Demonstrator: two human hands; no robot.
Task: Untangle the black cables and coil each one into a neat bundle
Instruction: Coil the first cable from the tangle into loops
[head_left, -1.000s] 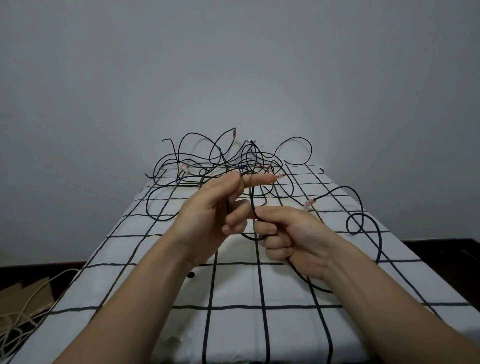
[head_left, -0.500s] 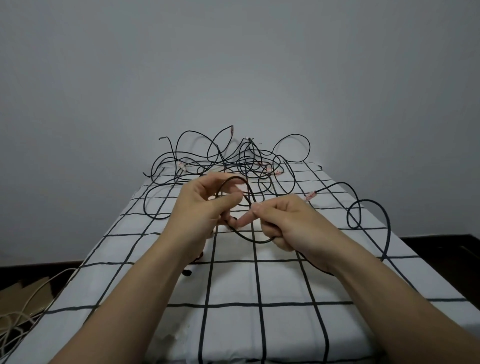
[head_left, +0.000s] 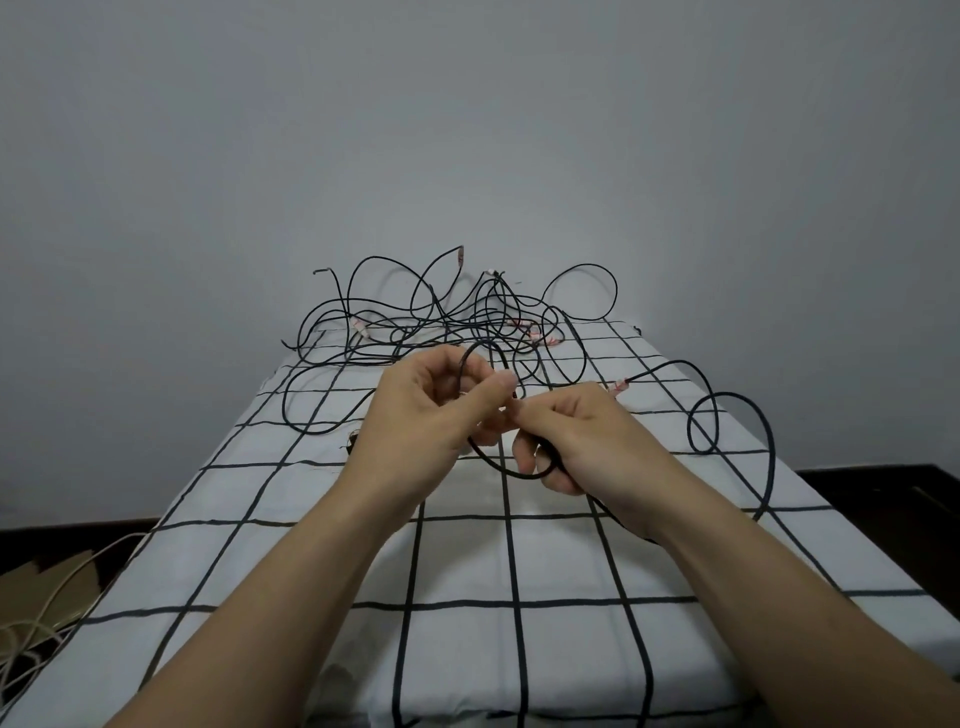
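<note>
Cable loop (head_left: 500, 468) one; left hand (head_left: 415, 415), right hand (head_left: 587, 436) pinching

1. The cable loop (head_left: 511, 473) between the left hand (head_left: 426, 415) and the right hand (head_left: 582, 441) is black.
2. The tangle of cables (head_left: 441, 322) beyond both hands is black too, with pinkish-white tips (head_left: 621, 385).
3. The cloth (head_left: 467, 561) under the hands is white, crossed by a grid of thin black lines.
4. The wall (head_left: 467, 130) beyond is plain grey.
5. Far left of the left hand, the cardboard (head_left: 47, 587) is tan and the cords (head_left: 31, 634) are cream.
</note>
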